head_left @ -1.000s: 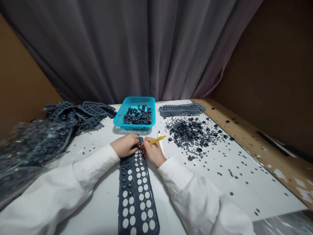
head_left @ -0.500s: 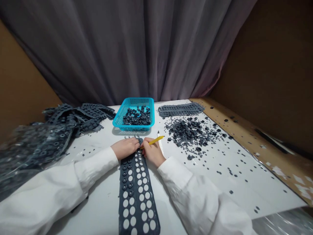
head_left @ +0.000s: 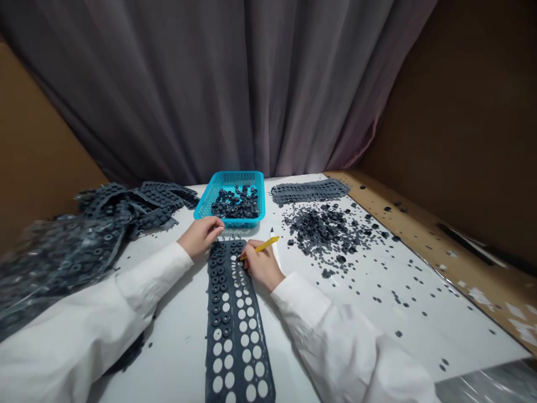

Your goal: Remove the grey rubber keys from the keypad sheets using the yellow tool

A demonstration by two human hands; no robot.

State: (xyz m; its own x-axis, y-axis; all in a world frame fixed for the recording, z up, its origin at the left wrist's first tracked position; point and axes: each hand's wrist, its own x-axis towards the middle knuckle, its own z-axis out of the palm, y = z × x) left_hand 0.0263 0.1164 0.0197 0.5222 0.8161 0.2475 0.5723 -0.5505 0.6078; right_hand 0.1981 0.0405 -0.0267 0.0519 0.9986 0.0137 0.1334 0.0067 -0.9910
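A long dark rubber strip (head_left: 237, 336) runs away from me down the middle of the table, with rows of round holes. Grommet-like rings sit in many holes at its far end and left side; white shows through the others. My right hand (head_left: 262, 266) grips a yellow pen-shaped tool (head_left: 268, 243), its dark tip at the strip's far right rows. Just short of the blue basket (head_left: 197, 214), my left hand (head_left: 201, 236) hovers left of the strip's far end, fingers pinched together. Anything between those fingertips is too small to make out. Dark rings (head_left: 237, 204) lie inside the basket.
Dark sheets (head_left: 155, 198) and a clear bag of rings (head_left: 84, 246) are heaped at the left. Another strip (head_left: 310, 190) lies at the back right, behind a pile of small dark scraps (head_left: 323, 226). A white-bladed tool (head_left: 274, 240) rests beside my right hand.
My left hand has left the strip's far end and moved left and up toward the basket. My right hand stays by the strip with the yellow tool, its tip now slightly nearer me.
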